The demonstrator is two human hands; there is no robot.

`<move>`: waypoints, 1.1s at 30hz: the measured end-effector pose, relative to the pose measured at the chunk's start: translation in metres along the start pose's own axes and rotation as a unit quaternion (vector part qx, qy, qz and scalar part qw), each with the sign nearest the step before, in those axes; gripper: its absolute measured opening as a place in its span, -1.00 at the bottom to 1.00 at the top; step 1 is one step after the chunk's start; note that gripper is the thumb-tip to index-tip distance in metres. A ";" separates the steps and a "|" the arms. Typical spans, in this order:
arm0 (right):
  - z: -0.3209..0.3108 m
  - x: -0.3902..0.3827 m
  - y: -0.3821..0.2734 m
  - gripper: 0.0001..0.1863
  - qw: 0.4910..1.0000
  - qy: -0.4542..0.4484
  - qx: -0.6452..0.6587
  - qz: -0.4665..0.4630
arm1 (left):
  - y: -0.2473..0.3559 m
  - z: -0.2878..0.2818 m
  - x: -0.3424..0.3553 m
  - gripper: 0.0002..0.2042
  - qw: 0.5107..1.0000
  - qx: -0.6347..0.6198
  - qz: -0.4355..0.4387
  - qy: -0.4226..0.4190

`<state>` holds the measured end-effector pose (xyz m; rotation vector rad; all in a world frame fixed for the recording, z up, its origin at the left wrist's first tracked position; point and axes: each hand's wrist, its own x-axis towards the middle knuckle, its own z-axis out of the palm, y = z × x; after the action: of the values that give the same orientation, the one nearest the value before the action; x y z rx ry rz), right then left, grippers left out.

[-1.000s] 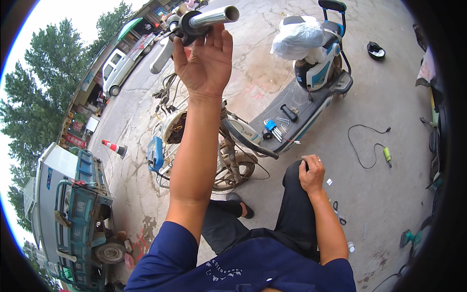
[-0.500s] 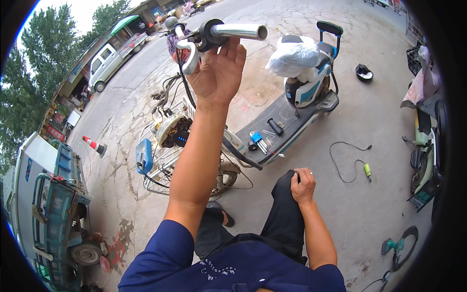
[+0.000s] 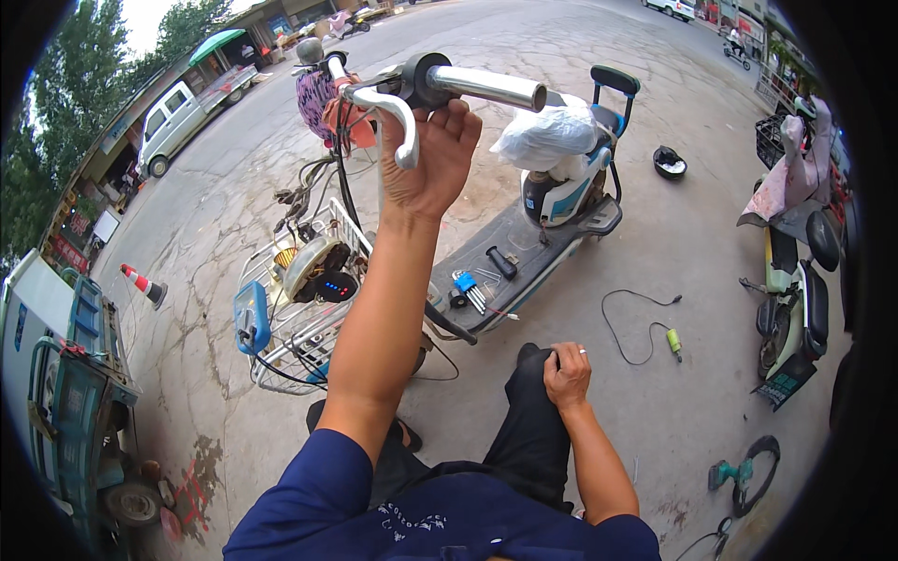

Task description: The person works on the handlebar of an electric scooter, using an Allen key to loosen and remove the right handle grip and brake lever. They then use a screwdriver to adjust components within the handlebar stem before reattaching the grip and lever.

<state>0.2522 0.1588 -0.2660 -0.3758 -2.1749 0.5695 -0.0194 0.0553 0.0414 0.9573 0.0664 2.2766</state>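
My left hand (image 3: 430,159) is raised to the electric scooter's handlebar (image 3: 491,86), palm toward me. Its fingers bend up against the underside of a black round collar (image 3: 427,82); the thumb is mostly hidden behind the silver brake lever (image 3: 400,120). Past the collar, the bar end is bare metal tube. My right hand (image 3: 567,376) rests on my knee, fingers draped over it and holding nothing. On the scooter's footboard (image 3: 454,257) lie a black handlebar grip (image 3: 502,263) and a blue-holdered hex key set (image 3: 470,292).
An opened headlight unit (image 3: 313,271) with loose wires sits above the wire basket (image 3: 285,346), beside a blue device (image 3: 251,318). A cable with a green end (image 3: 674,344), a power drill (image 3: 722,474) and a black helmet-like bowl (image 3: 670,164) lie on the ground. A three-wheeled cart (image 3: 79,393) stands left.
The view has shifted, so the scooter's front sits lower and the ground things appear further left. My left hand stays at the collar; my right hand stays on the knee.
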 end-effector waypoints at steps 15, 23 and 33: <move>0.005 0.003 0.003 -0.89 1.000 -0.020 -0.003 0.012 | 0.005 0.008 -0.005 -0.57 0.998 0.054 -0.009 -0.017; 0.008 0.006 0.003 -0.89 1.000 -0.010 -0.021 0.005 | 0.005 0.003 0.000 -0.44 0.997 0.057 -0.001 -0.052; 0.013 0.010 -0.005 -0.85 1.000 0.005 0.011 0.022 | 0.015 0.003 -0.001 -0.62 0.995 0.059 -0.026 -0.070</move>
<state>0.2355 0.1555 -0.2645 -0.4157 -2.1531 0.6144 -0.0246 0.0425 0.0473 1.1608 0.1662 2.1713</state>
